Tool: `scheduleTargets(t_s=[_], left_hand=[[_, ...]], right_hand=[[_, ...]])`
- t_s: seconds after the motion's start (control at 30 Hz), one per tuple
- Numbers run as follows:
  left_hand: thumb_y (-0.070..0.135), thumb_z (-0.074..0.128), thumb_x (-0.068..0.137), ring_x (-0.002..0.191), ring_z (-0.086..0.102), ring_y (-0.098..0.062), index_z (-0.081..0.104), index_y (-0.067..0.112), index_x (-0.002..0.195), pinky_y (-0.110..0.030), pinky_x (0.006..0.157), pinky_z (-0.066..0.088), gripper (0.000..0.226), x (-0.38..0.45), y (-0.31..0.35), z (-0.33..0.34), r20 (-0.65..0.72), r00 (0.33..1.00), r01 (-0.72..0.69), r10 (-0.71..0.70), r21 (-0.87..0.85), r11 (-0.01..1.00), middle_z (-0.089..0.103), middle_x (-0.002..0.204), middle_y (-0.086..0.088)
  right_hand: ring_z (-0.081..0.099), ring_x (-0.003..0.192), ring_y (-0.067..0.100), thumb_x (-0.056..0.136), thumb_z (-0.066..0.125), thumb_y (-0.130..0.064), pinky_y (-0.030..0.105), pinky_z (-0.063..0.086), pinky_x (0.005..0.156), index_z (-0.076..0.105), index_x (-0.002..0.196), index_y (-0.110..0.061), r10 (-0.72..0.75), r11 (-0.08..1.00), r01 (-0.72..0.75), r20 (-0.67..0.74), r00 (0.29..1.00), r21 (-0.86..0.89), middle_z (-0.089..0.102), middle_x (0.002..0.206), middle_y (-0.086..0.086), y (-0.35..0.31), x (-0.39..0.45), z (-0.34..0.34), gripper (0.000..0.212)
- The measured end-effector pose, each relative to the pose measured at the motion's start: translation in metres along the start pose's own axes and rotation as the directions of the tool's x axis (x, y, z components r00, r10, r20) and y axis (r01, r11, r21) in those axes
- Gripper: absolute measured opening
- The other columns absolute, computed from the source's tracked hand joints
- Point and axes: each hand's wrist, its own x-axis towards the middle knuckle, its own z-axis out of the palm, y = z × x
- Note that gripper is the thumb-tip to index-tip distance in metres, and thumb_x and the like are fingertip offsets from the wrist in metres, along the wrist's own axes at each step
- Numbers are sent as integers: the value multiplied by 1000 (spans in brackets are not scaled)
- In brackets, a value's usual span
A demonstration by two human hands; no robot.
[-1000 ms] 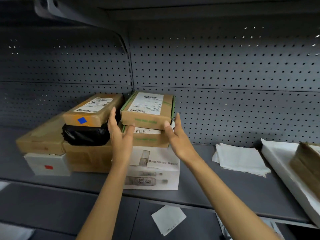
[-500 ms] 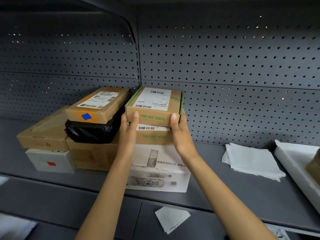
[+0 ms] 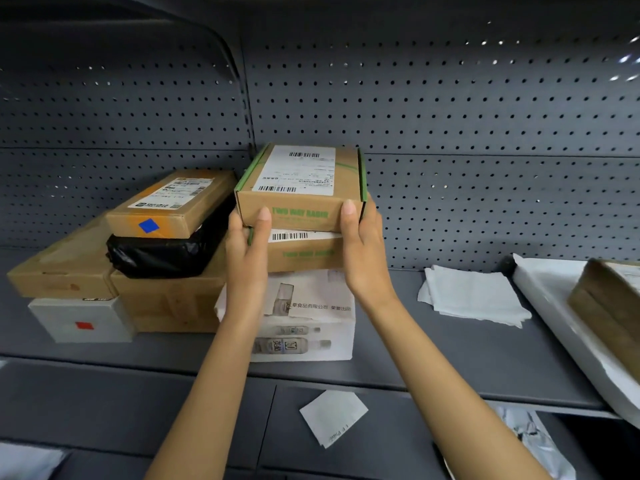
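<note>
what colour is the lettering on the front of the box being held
Green lettering on the brown cardboard box, clearest in the head view.

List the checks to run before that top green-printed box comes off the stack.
1. Left hand grips the top box, thumb on its front face: ok.
2. Right hand grips the opposite end, thumb on the front face: ok.
3. Top box lid closed and flat: ok.
4. Top box clear of the lower box beneath it: cannot tell; the hands hide the ends of the seam.
5. Lower box seated squarely on the white carton: cannot tell; the hands cover its ends.
6. Box with the blue sticker out of the lifting path: ok; it lies to the left of the left hand.
</note>
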Motion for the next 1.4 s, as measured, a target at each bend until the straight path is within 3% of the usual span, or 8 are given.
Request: scheduleTargets(t_s=[0.17,0.3,0.47,0.7,0.83,1.03,1.23,1.4], left_hand=[[47,50,100,121,61,-10,39,20,149,-30,99,52,57,-25,14,32,82,997,-3,6,-33,999,62,134,2],[41,49,103,107,65,-2,52,26,134,-16,83,48,35,-48,28,69,160,987,-23,31,-56,998,67,119,9],[44,50,100,113,64,-10,53,25,131,-32,98,50,36,-80,41,123,255,967,0,20,-79,997,69,117,6],[36,46,105,90,64,12,53,26,126,-6,72,46,24,-138,58,209,357,934,10,20,-82,997,67,108,13],[38,45,105,109,64,-3,51,22,129,-21,88,47,30,-177,73,264,396,918,20,24,-107,994,67,119,6],[38,43,105,106,65,1,50,22,132,-12,81,49,32,-239,91,352,437,898,4,58,-141,990,67,121,9],[72,46,87,139,46,-11,31,33,151,-45,116,36,77,-301,99,431,473,880,100,-35,-113,989,49,151,9],[44,41,105,109,55,12,37,29,148,-16,91,43,46,-345,113,488,497,868,88,-7,-140,986,60,124,22]], right_hand=[[36,145,17,108,30,-47,41,30,122,34,155,-13,-47,998,44,-95,994,-37,43,153,6,-3,-9,-42,57],[41,140,21,108,30,-46,44,33,119,40,150,-10,-50,997,39,-185,982,-60,48,147,7,-7,-15,-86,56],[45,136,22,109,30,-45,44,35,117,43,146,-9,-23,996,1,-256,966,-86,51,142,7,-8,-23,-152,54],[44,138,21,108,29,-48,45,34,118,41,149,-10,-17,990,-29,-328,945,-136,49,145,7,-5,-39,-257,57],[44,138,22,107,29,-50,46,34,118,40,150,-10,-15,985,-50,-371,928,-166,48,148,7,-5,-49,-325,60],[45,139,19,107,28,-52,44,36,118,40,150,-13,-27,981,-53,-401,916,-187,49,148,5,-2,-64,-435,60],[49,135,20,103,29,-55,48,39,115,43,148,-16,-36,975,-63,-433,901,-213,54,143,2,6,-79,-537,61],[47,136,18,108,31,-48,45,37,117,44,148,-19,-22,971,-91,-463,886,-220,53,144,0,9,-90,-604,51]])
